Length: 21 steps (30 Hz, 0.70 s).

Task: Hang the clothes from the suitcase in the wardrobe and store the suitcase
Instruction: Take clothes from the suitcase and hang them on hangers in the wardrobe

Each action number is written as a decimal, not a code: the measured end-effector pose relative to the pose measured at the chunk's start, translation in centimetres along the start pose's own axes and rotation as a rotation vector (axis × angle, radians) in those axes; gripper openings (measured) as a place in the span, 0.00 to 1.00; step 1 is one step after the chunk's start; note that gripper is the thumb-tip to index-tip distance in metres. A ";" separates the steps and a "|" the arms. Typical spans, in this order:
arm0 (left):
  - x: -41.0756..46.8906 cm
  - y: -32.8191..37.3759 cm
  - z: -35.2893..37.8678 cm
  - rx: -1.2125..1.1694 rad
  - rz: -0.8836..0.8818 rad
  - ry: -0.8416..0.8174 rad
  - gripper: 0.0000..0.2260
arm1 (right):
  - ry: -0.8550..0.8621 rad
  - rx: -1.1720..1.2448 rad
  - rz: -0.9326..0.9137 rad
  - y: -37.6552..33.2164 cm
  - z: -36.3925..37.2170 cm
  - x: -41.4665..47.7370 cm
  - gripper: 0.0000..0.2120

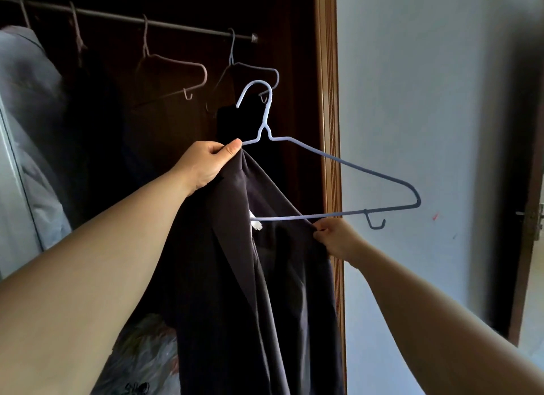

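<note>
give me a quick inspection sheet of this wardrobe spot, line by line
surface: nothing seen; no table or floor in view
job's things: dark jacket half on a pale blue hanger, one shoulder on, the other end of the hanger bare; suitcase not in view
clutter: patterned bundle low in the wardrobe
hands: left hand pinches jacket and hanger near the neck; right hand grips the jacket's edge at the bottom bar
cables: nothing seen
surroundings: rail with two bare hangers and a grey garment at its left; wood frame; pale wall; door at far right
</note>
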State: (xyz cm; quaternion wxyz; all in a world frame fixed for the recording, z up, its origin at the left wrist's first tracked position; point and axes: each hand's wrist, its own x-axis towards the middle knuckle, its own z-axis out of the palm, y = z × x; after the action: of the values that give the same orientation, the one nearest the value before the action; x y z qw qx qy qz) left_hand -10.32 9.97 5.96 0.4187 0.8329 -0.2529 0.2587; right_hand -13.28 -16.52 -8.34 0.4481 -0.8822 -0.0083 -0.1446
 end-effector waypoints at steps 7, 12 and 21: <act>-0.9 -0.5 -1.1 0.313 0.102 -0.017 0.28 | 0.040 0.434 0.016 -0.4 -4.0 -2.0 0.12; -0.9 -0.8 -0.8 0.554 0.154 -0.078 0.24 | -0.240 0.424 0.198 -1.1 -6.5 -3.1 0.21; -0.4 0.1 1.5 0.994 -0.122 0.184 0.23 | 0.233 -0.062 0.029 -2.4 -5.2 -1.4 0.08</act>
State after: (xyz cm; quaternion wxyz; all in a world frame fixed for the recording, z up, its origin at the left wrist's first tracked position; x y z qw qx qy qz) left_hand -10.36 8.70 4.99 0.0067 0.9186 -0.0124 0.3950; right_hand -16.28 -19.00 -3.90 0.4204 -0.8729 0.0610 -0.2400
